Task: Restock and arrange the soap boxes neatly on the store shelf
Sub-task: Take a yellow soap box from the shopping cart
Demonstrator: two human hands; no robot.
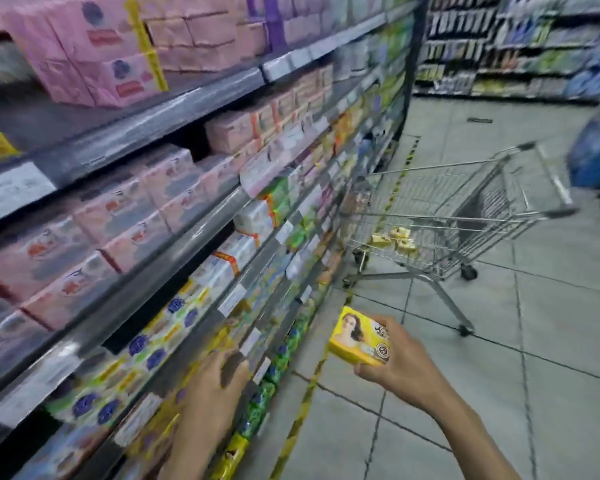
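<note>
Holding one yellow soap box (359, 337) in the lower centre-right of the frame, the right hand (400, 365) keeps it in the air above the tiled floor (499, 393), just to the right of the store shelf (146, 129). The box lies between the fingers (385, 322), which curl over its upper right end, and the thumb, which presses on its underside. Its printed front faces the camera.

The left hand (215, 379) reaches to a low tier of the shelf at lower centre, and its fingertips rest on the packed yellow stock there. Motion blur hides whether these fingers grip a box or only touch it.

A wire shopping cart (465, 209) stands on the floor at centre right, well apart from both hands. Three yellow boxes (395, 239) lie on its basket floor.

Count: two hands, one held box, three boxes in the cart, one cart. The stock on the shelf tiers is too blurred to count.
</note>
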